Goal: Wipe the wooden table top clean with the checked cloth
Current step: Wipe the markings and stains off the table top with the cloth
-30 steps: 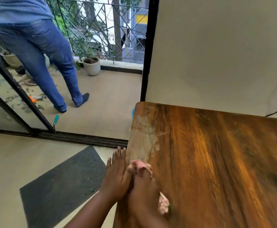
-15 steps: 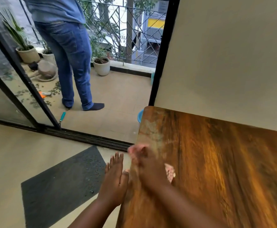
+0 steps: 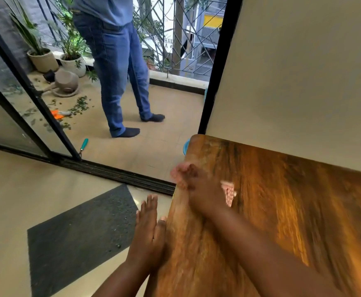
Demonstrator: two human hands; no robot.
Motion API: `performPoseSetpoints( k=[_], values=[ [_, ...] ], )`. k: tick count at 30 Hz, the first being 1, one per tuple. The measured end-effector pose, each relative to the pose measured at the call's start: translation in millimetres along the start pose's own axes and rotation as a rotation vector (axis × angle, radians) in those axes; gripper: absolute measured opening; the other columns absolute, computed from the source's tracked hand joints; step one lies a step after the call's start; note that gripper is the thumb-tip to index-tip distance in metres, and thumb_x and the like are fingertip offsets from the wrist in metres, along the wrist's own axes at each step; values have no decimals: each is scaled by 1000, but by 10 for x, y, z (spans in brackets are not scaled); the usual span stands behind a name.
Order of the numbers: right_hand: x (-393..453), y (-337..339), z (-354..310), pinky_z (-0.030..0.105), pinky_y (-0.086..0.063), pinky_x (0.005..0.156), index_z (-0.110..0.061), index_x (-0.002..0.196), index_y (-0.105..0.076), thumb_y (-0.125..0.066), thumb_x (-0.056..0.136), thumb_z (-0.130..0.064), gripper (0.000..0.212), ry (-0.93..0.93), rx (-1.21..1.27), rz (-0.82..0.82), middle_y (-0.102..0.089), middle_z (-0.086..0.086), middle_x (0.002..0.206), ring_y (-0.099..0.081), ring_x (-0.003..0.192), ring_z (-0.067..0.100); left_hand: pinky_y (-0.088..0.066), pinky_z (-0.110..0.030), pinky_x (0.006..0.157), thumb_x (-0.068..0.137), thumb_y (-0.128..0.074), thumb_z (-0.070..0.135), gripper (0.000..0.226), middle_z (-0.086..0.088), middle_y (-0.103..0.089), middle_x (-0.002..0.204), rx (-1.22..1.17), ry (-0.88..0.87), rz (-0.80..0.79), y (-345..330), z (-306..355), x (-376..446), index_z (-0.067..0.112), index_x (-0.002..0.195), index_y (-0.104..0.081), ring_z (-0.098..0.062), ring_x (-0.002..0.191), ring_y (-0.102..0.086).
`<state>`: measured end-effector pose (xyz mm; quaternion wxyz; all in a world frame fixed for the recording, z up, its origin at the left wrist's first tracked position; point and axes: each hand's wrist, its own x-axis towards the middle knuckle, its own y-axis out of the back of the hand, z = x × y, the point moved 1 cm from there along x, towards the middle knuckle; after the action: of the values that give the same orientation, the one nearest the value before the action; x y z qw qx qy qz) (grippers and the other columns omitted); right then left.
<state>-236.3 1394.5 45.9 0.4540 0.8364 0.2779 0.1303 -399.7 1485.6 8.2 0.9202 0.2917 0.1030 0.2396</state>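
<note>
The wooden table top (image 3: 282,211) fills the lower right, its left edge running down toward me. My right hand (image 3: 203,194) presses a pink checked cloth (image 3: 227,191) flat on the table near that left edge; cloth also pokes out past my fingertips at the edge. The hand and cloth are blurred by motion. My left hand (image 3: 148,234) is held flat with fingers straight, just off the table's left edge, below my right hand, thumb against the edge. It holds nothing.
A pale wall (image 3: 304,71) backs the table. Left of it a sliding door track (image 3: 115,172) opens to a balcony where a person in jeans (image 3: 115,67) stands among plant pots (image 3: 43,61). A dark mat (image 3: 78,234) lies on the floor.
My right hand has pushed the cloth away from me along the table's left edge. My left hand has stayed beside the edge. The person on the balcony has shifted to the right.
</note>
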Motion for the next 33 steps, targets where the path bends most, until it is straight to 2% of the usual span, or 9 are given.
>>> performPoseSetpoints(
  k=[4, 7, 11, 14, 17, 20, 23, 29, 33],
  values=[
    [-892, 181, 96, 37, -28, 102, -51, 132, -42, -42, 94, -34, 42, 390, -129, -237, -41, -14, 141, -34, 122, 13, 9, -27, 116, 91, -22, 44, 55, 13, 0, 158, -40, 13, 57, 36, 3, 87, 43, 142, -1, 6, 140, 14],
    [-583, 412, 432, 39, -36, 103, -47, 124, -52, -36, 87, -40, 42, 220, -103, -127, -52, -9, 135, -46, 118, 15, 12, -19, 112, 90, -18, 51, 56, 16, 2, 157, -62, 18, 53, 27, 119, 72, 43, 142, 0, 11, 136, 18],
    [352, 509, 445, 34, -32, 104, -35, 133, -50, -46, 95, -35, 38, -67, -145, 74, -40, 1, 146, -41, 128, 24, 16, -20, 112, 84, -5, 60, 68, 15, 17, 155, 129, -154, -30, -46, 267, -8, 36, 145, 13, 8, 136, 26],
    [458, 195, 41, 28, -37, 99, -38, 129, -51, -43, 97, -36, 34, -30, -86, 150, -48, -8, 139, -47, 122, 16, 13, -32, 116, 86, -7, 57, 72, 7, 21, 156, 238, -201, -19, -6, 305, 7, 26, 148, 15, -3, 140, 24],
    [-246, -54, -282, -1, -27, 79, -41, 112, -63, -50, 95, -34, 22, 181, 32, 48, -53, -34, 106, -45, 93, -19, 10, -35, 117, 91, -18, 52, 73, 3, 23, 157, 216, -243, 36, 20, 322, -21, 24, 148, 20, -11, 143, 20],
    [-1135, 0, -71, 10, -38, 83, -36, 111, -66, -54, 89, -30, 26, 283, -17, -111, -58, -24, 105, -46, 89, -7, 14, -32, 115, 92, -28, 56, 85, 1, 27, 156, 158, -280, 66, 34, 324, -69, 20, 145, 27, -16, 144, 20],
    [-1346, 207, 411, 27, -46, 83, -40, 115, -64, -49, 84, -35, 34, 227, -126, -86, -62, -13, 114, -54, 96, 6, 14, -34, 116, 89, -19, 69, 92, -7, 27, 156, 170, -310, 42, 34, 319, -54, 12, 146, 25, -23, 145, 18],
    [184, 475, 489, 30, -44, 88, -27, 117, -64, -43, 94, -39, 33, -111, -116, 245, -63, 4, 118, -59, 104, 25, 12, -39, 116, 87, -17, 69, 93, -4, 31, 154, 224, -294, 12, 6, 330, -36, 10, 145, 25, -19, 143, 24],
    [-247, 4, -207, 11, -30, 83, -25, 117, -64, -42, 97, -20, 30, 79, -77, 11, -60, -4, 118, -54, 108, 13, 14, -43, 116, 88, -17, 71, 94, -9, 28, 155, 225, -300, 32, 19, 338, -45, 10, 145, 25, -23, 144, 21]
  ],
)
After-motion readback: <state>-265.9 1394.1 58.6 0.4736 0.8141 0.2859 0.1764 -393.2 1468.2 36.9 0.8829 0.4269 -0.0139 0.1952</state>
